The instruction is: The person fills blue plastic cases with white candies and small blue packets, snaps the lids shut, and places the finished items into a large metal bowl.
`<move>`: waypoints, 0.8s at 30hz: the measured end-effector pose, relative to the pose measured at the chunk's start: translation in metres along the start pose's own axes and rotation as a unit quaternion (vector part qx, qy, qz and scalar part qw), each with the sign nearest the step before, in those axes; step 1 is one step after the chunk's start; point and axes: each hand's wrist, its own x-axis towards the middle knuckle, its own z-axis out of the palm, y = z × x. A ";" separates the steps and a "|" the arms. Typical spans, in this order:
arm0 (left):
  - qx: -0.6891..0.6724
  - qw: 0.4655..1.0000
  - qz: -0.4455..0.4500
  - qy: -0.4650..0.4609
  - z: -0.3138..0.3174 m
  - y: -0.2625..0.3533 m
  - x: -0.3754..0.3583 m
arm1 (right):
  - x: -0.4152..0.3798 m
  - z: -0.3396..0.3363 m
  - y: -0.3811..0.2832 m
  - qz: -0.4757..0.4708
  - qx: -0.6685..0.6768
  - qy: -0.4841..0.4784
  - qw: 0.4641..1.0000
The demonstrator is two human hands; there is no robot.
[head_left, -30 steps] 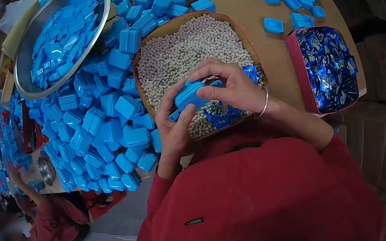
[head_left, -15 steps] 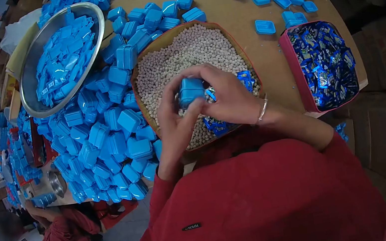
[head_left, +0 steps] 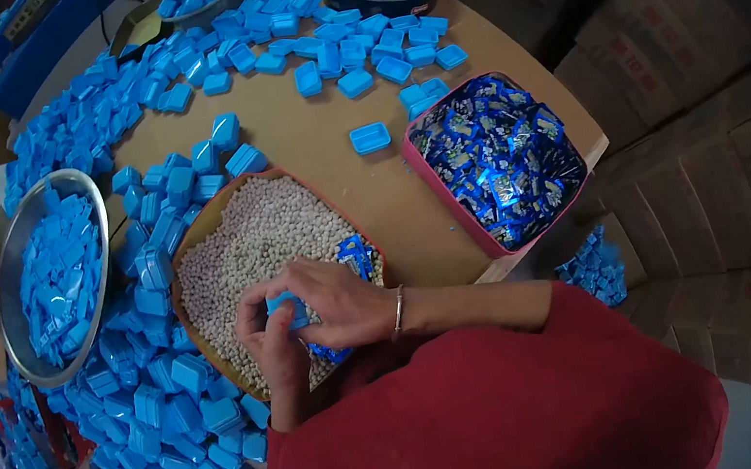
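Note:
Both hands close around a small blue plastic box (head_left: 285,306), which they largely cover. My left hand (head_left: 272,341) wraps its near left side, thumb pressed on it. From the far right, my right hand (head_left: 335,302) curls over it, a bracelet at the wrist. Directly beneath is a tray (head_left: 199,345) filled with pale round pellets (head_left: 241,221). Shiny blue packets (head_left: 356,255) lie on the pellets beside my right hand, with more partly hidden below it. Whether the box holds anything is hidden by my fingers.
Many closed blue boxes (head_left: 189,372) heap up left of the tray. A metal bowl (head_left: 103,229) of flat blue pieces stands beyond them. To the right sits a pink-sided container (head_left: 453,212) of blue packets. Open blue boxes (head_left: 370,138) and a metal basin (head_left: 385,12) lie farther back.
The view has turned to the right, so the tray and hands appear lower and farther left. Both hands still hold the blue box over the pellets.

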 end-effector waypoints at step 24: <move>0.188 0.980 -0.059 -0.029 -0.036 0.008 0.009 | 0.008 -0.011 0.022 0.123 0.079 -0.055 0.988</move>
